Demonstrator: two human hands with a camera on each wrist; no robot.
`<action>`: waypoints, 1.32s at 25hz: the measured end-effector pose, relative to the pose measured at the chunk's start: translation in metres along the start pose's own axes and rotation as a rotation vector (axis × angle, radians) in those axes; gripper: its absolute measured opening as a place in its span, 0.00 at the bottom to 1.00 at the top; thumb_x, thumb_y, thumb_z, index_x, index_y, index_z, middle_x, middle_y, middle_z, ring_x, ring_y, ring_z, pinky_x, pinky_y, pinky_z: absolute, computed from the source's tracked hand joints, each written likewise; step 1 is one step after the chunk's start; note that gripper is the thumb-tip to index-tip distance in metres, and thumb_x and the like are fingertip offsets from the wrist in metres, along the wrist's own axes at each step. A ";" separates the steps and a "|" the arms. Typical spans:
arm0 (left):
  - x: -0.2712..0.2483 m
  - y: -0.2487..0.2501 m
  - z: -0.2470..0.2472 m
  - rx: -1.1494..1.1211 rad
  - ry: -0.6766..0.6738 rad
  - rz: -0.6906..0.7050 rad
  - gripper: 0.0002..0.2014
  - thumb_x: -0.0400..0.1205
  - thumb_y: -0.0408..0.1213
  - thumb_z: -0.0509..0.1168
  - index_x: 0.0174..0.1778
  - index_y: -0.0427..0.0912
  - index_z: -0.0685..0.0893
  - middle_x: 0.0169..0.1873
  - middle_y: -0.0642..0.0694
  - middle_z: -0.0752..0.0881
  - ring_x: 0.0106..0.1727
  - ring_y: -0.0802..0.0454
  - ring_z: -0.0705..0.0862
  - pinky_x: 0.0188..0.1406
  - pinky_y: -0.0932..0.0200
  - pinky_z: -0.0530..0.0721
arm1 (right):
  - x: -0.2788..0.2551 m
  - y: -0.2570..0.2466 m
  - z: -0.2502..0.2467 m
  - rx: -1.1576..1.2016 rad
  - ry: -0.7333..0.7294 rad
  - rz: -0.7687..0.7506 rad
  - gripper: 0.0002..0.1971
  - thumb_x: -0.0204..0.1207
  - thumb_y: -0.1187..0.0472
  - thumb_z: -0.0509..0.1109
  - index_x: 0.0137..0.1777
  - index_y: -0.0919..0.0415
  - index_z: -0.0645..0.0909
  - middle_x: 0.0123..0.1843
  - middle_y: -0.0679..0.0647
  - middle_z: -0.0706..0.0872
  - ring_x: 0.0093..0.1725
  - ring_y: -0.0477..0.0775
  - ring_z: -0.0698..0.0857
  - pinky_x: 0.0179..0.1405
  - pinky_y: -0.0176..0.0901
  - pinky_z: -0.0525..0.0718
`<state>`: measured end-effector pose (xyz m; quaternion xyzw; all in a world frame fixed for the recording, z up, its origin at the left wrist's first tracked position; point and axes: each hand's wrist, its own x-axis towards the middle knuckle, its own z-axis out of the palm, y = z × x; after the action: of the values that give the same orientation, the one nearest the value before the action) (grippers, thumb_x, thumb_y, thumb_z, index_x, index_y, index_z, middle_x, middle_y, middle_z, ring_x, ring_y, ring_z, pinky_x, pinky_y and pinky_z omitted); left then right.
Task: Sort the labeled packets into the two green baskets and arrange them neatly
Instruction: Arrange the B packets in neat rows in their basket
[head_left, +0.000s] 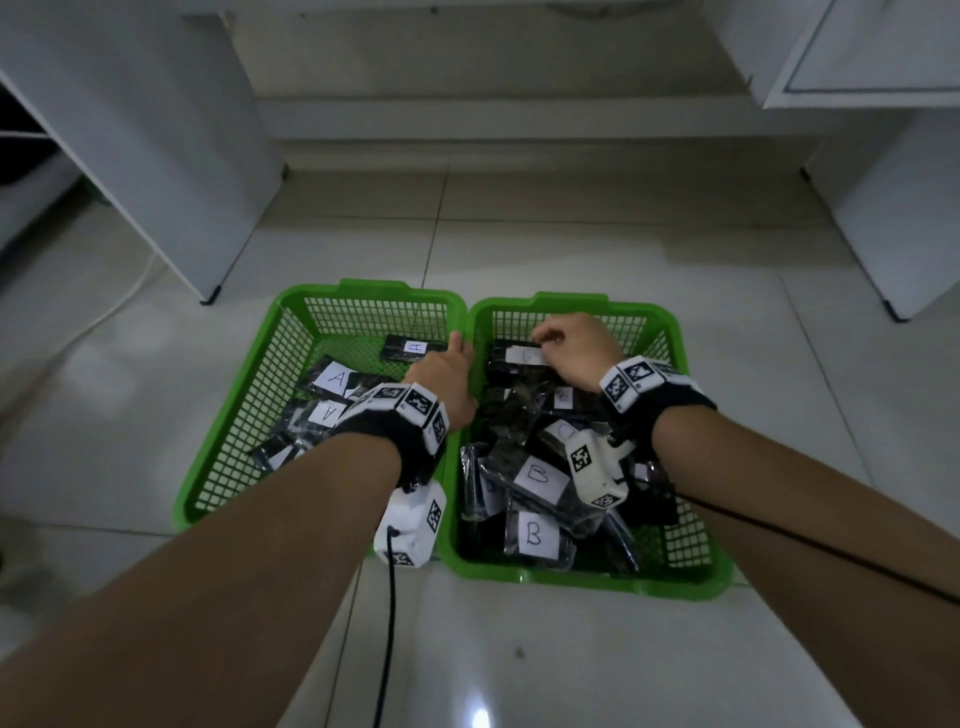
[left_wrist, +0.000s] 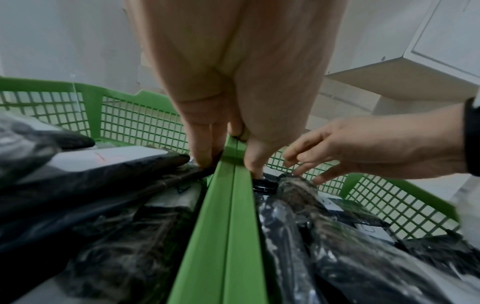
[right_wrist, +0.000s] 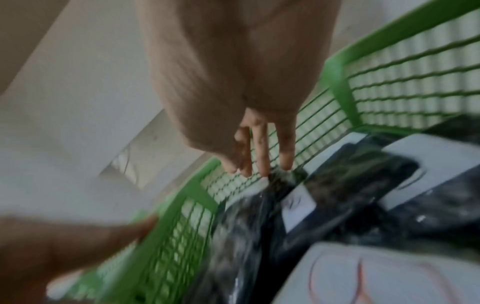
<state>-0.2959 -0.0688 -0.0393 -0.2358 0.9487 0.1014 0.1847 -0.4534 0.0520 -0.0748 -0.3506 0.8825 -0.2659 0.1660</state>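
Packet B (head_left: 519, 355) lies crosswise at the right basket's (head_left: 691, 364) far edge under my loosely curled, empty right hand (head_left: 574, 351); left hand (head_left: 448, 375) grips both rims.

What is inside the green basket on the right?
The right basket holds a loose pile of black packets, several labelled B. The right hand covers some; lower packets are hidden.
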 end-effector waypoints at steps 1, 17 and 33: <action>0.000 0.000 0.001 -0.006 0.001 0.001 0.41 0.83 0.40 0.69 0.88 0.41 0.52 0.88 0.46 0.45 0.78 0.38 0.73 0.70 0.46 0.81 | -0.002 0.008 -0.007 0.020 0.047 0.036 0.13 0.80 0.68 0.68 0.55 0.56 0.92 0.60 0.52 0.92 0.59 0.53 0.89 0.56 0.37 0.79; 0.008 0.048 -0.008 -0.109 0.142 0.191 0.20 0.82 0.42 0.68 0.68 0.42 0.78 0.63 0.42 0.83 0.62 0.44 0.82 0.57 0.55 0.82 | -0.054 0.052 -0.041 -0.097 -0.223 0.050 0.27 0.63 0.66 0.87 0.64 0.60 0.88 0.58 0.53 0.89 0.54 0.53 0.86 0.50 0.39 0.80; 0.020 0.010 0.006 -0.307 0.172 0.098 0.28 0.86 0.56 0.59 0.75 0.41 0.64 0.65 0.36 0.79 0.60 0.36 0.83 0.58 0.45 0.81 | -0.056 0.034 -0.041 0.020 -0.136 0.072 0.14 0.79 0.66 0.70 0.62 0.57 0.88 0.59 0.48 0.87 0.55 0.48 0.84 0.55 0.39 0.80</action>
<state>-0.3152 -0.0665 -0.0520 -0.2223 0.9448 0.2332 0.0594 -0.4517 0.1266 -0.0557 -0.3342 0.8785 -0.2441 0.2384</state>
